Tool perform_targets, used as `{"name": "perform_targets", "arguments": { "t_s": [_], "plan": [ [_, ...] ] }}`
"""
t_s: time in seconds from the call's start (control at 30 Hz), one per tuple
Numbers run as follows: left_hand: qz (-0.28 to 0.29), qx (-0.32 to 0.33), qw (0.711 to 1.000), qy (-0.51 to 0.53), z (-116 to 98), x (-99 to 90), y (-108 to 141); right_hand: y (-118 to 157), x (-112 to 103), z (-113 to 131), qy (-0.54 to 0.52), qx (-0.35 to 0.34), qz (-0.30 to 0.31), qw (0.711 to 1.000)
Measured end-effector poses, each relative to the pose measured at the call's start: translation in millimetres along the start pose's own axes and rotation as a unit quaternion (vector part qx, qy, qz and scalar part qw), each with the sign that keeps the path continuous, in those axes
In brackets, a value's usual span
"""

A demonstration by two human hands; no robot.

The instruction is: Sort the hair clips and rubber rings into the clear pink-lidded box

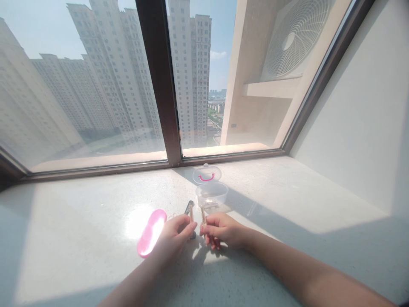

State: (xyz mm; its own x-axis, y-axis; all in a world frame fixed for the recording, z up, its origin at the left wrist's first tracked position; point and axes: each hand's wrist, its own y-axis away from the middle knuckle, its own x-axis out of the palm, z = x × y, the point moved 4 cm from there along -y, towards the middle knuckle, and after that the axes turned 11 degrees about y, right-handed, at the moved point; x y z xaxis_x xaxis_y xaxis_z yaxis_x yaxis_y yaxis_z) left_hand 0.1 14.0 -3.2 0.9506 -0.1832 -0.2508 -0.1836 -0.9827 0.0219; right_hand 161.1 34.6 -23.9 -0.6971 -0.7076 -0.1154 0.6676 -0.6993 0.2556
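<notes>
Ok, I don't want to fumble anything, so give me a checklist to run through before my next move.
1. Left hand grips a slim piece: ok.
2. Right hand grips a second piece: ok.
3. Those two held apart: ok, a gap shows.
4. Clear box open: ok, its lid lies back toward the window.
5. Pink case shut: cannot tell, glare covers it.
6. Dark item fully visible: not ok, the left hand hides part.
</notes>
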Motion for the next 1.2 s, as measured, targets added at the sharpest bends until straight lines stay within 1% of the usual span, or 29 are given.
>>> {"name": "perform_targets", "arguments": {
  "t_s": [0.33,0.53,0.73,0.87,1.07,1.2],
  "plan": [
    [-0.004,-0.01,1.0,0.026,0.8,-1.1,-0.3,-1.2,-2.0,-3.5,0.018,-0.029,0.0,0.999],
    [-0.011,-0.012,0.999,0.027,-2.0,-1.0,0.2,-1.3,-3.3,-5.8,0.027,-0.028,0.004,0.999],
    [-0.009,-0.013,0.999,0.029,-0.6,-1.2,-0.6,2.0,-2.8,0.8,0.04,-0.027,0.012,0.999],
    [-0.011,-0.01,0.999,0.029,1.2,-1.7,-0.4,3.0,-2.3,3.4,0.043,-0.024,0.007,0.999],
    [-0.007,-0.012,0.999,0.03,0.9,-1.2,0.7,1.7,-2.9,-1.4,0.06,-0.028,0.003,0.998],
    [-0.005,-0.009,1.0,0.026,2.3,-1.4,1.0,-0.3,-3.5,-4.8,0.052,-0.031,0.001,0.998]
  ]
}}
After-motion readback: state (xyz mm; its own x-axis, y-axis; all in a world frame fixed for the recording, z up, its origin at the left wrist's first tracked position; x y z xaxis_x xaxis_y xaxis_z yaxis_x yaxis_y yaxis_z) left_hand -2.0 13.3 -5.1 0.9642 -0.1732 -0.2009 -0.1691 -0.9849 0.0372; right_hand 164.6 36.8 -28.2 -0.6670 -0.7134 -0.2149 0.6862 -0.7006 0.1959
